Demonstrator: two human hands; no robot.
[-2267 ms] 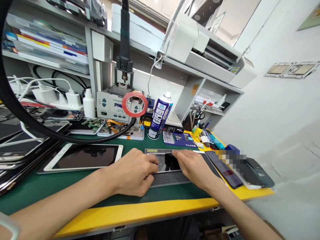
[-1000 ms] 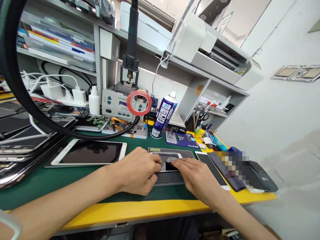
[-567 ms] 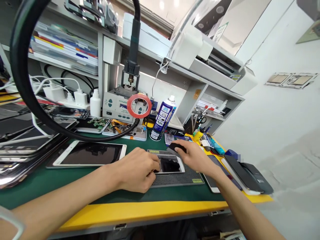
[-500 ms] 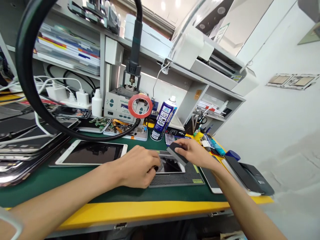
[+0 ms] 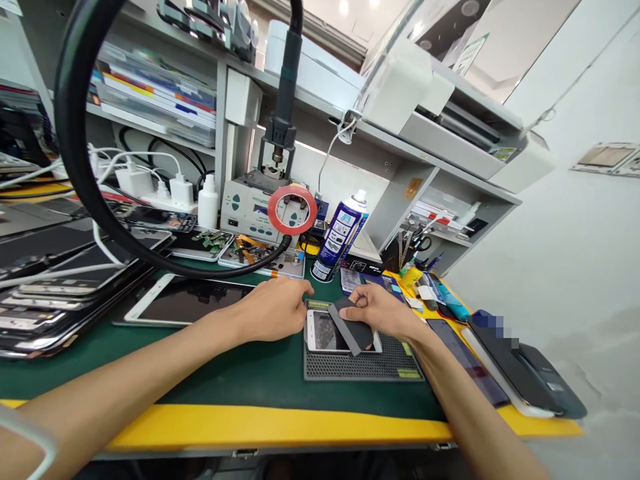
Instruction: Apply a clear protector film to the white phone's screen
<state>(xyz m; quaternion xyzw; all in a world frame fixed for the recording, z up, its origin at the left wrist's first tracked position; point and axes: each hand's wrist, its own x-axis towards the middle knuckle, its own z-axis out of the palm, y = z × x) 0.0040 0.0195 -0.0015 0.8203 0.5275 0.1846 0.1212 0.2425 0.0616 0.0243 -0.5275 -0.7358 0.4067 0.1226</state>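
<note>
A white phone (image 5: 320, 330) with a dark screen lies flat on a grey perforated mat (image 5: 350, 368). My right hand (image 5: 377, 310) grips a dark grey squeegee (image 5: 347, 328) with a lighter strip along its edge, thumb on top. The squeegee slants across the phone's screen and seems to touch it. At the mat's left edge, my left hand (image 5: 277, 307) is curled, one finger sticking out toward the mat. The rest of its fingers face away, so anything in them is hidden.
A white tablet (image 5: 187, 303) lies behind my left forearm. A blue spray can (image 5: 337, 237) stands behind the mat. Stacked screens (image 5: 75, 287) fill the left side. A black hose (image 5: 83, 167) loops in front of the rework station (image 5: 250, 213). More phones (image 5: 473, 367) lie at right.
My left hand has moved off the phone's left end, up and back. My right hand has lowered the squeegee onto the screen. The head view has shifted slightly.
</note>
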